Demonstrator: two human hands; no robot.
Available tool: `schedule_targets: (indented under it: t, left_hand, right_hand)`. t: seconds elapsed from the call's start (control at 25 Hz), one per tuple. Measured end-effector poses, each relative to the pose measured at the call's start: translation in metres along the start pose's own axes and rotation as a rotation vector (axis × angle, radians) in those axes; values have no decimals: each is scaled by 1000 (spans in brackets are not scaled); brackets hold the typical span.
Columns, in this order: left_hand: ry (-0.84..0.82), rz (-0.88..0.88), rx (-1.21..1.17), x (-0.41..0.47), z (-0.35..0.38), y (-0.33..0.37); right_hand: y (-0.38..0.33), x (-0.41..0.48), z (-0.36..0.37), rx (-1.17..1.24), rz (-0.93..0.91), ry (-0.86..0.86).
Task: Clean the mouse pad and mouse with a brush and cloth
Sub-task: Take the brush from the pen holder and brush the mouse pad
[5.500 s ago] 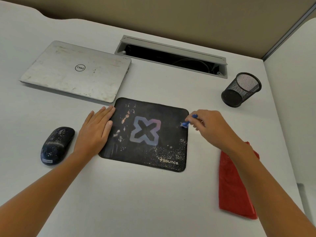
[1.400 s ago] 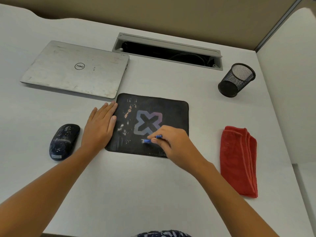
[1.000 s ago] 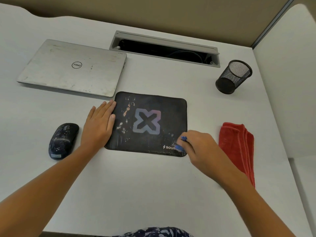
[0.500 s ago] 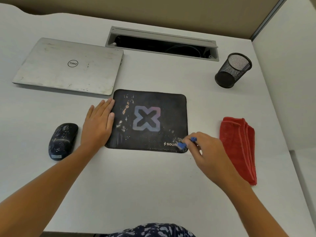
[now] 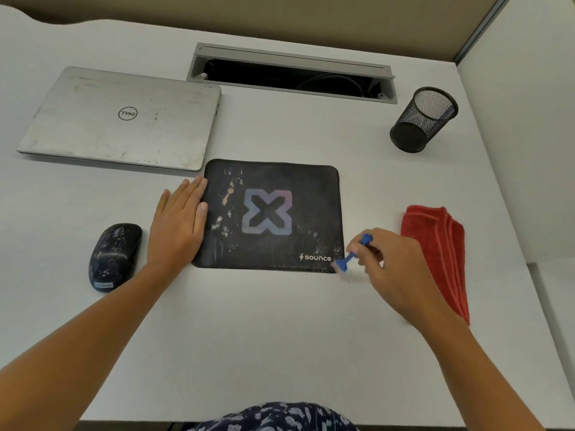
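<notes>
At the near edge a strip of dark flower-patterned fabric (image 5: pixel 273 418) was seen, with the white desk (image 5: pixel 280 343) beyond it. Both forearms were stretched out over the desk.

The right hand (image 5: pixel 395 269) was held just off the near right corner of the mouse pad (image 5: pixel 280 244). Its fingers were curled and the thin handle of a small blue brush (image 5: pixel 349 258) was pinched between thumb and fingers. The brush was tilted, with the handle end sticking up past the fingers and the head pointed down and left of the grip. The head was placed at the pad's near right corner, beside the "sounce" print; the bristles were blurred, so contact could not be judged.

The left hand (image 5: pixel 179 225) was laid flat with straight fingers on the pad's left edge, nothing gripped, the thumb lying on the dark surface. Pale flecks and an orange smear were noted on the pad's left part, fine specks near the brush.

A dark speckled mouse (image 5: pixel 113 256) was set left of the left hand, apart from it. A folded red cloth (image 5: pixel 438 253) was laid right of the right hand, untouched.

Farther back a closed silver laptop (image 5: pixel 121 119) was placed far left, a black mesh cup (image 5: pixel 423 119) far right, and an open cable tray (image 5: pixel 292 73) between them at the far side.
</notes>
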State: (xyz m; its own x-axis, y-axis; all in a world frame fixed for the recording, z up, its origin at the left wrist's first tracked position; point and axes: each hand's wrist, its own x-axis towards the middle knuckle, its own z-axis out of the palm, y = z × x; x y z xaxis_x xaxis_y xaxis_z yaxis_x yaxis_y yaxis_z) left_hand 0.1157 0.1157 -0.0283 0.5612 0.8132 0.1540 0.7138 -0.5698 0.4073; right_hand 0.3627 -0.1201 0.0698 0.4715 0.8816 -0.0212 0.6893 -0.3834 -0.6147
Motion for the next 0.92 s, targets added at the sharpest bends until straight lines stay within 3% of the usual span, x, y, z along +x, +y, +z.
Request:
schedule_targets:
  t: [0.08, 0.16, 0.32, 0.36, 0.48, 0.52, 0.64, 0.68, 0.8, 0.92]
  left_hand:
    - [-3, 1, 8, 0, 0, 0]
    - [-4, 3, 13, 0, 0, 1]
    - [-6, 0, 10, 0, 0, 1]
    - [-7, 1, 10, 0, 0, 0]
    - [-10, -1, 8, 0, 0, 1]
    - [-10, -1, 8, 0, 0, 1]
    - [-5, -1, 9, 0, 0, 1]
    - [-4, 0, 9, 0, 0, 1]
    - [-6, -1, 4, 0, 0, 1]
    - [-3, -2, 6, 0, 0, 2]
  right_hand:
    - [-2, 8, -1, 42, 7, 177]
    - [-6, 15, 2, 47, 65, 211]
    - [-3, 8, 6, 9, 159, -85]
    - [-2, 6, 4, 53, 159, -59]
    - [-3, 6, 3, 87, 144, 241]
    - [-3, 6, 5, 67, 169, 240]
    - [-4, 0, 8, 116, 240, 24]
    - [-4, -2, 7, 171, 245, 37]
    - [-2, -3, 6, 224, 261, 293]
    - [-6, -7, 17, 236, 277, 76]
